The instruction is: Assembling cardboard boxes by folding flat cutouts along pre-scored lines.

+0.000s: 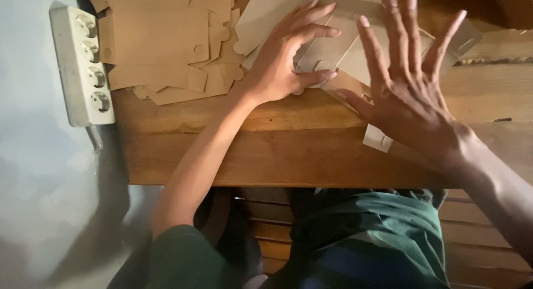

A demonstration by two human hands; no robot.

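**Two spread hands on flat cardboard**

Green-clad lap [383,233] sits closest, below the wooden table [266,150]. At far left a white power strip [83,67] lies beside a stack of flat brown cardboard cutouts [166,39]. Further right, the left hand [283,59] presses on a flat cardboard box blank [333,42], fingers spread apart. The right hand [413,92] rests over the same blank, fingers splayed wide, gripping nothing.
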